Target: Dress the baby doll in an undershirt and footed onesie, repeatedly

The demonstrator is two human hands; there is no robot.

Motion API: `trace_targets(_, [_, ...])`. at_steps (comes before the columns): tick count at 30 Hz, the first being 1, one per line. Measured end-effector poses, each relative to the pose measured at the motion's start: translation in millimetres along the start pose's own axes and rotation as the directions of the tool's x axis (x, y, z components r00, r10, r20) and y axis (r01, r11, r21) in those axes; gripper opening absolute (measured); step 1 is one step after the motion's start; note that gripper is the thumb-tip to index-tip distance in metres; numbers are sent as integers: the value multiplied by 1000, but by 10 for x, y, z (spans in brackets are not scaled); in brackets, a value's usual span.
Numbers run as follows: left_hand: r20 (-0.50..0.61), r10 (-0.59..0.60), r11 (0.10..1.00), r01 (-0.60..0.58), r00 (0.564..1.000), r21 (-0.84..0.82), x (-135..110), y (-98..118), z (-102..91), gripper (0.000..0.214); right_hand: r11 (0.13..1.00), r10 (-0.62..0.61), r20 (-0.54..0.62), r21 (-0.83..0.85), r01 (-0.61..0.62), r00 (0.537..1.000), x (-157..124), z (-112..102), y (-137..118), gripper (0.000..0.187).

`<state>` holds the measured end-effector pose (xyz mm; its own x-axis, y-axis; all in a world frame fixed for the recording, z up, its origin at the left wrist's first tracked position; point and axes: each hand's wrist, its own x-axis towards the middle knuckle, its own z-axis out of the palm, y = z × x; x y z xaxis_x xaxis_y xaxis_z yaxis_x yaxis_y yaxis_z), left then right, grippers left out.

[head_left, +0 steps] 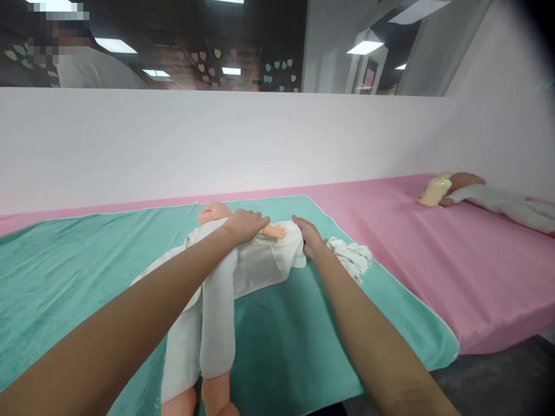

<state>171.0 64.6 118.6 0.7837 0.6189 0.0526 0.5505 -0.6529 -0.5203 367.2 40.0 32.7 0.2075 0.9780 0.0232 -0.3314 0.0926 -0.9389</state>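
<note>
A baby doll (215,212) lies on its back on a teal towel (281,323), its head toward the wall and its bare feet toward me. White clothing covers its legs, and a white baby shirt (260,268) spreads out to its right. My left hand (245,226) is closed around the doll's arm (274,231), whose small hand sticks out past my fingers over the cloth. With thumb and fingers, my right hand (309,237) pinches the shirt's outer edge. My left forearm hides part of the doll's torso.
A crumpled white cloth (351,257) lies on the towel beside my right wrist. Pink padding (433,260) extends to the right, bearing a pale yellow bottle (435,190) and another doll (498,202). Behind stands a white wall (217,144) below a window; a person (95,69) shows in the glass.
</note>
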Motion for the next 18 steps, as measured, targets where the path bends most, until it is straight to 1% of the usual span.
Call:
trace_targets(2, [28,-2,1000,2,1000,14,2,32,-21,27,986,66,31,150,-70,997,-12,-12,-69,34])
trace_targets(4, [48,-11,1000,11,999,13,11,57,-42,25,954,149,84,251,-166,985,-35,-16,-146,32])
trace_targets(7, [61,-35,999,35,997,6,35,88,-46,25,906,228,160,325,-270,960,-80,-5,-250,33])
trace_targets(11, [80,-87,996,88,993,-3,98,174,29,25,883,225,273,348,-314,935,-144,53,-316,36])
trace_targets(13, [81,-124,991,128,989,-42,140,246,89,27,891,192,320,339,-301,928,-180,110,-313,34])
trace_targets(14, [82,-151,984,157,985,-83,159,284,121,28,899,163,324,340,-275,932,-200,145,-306,32])
trace_targets(18, [98,-253,932,270,962,-244,216,397,234,31,923,-10,243,376,-84,970,-276,299,-261,16])
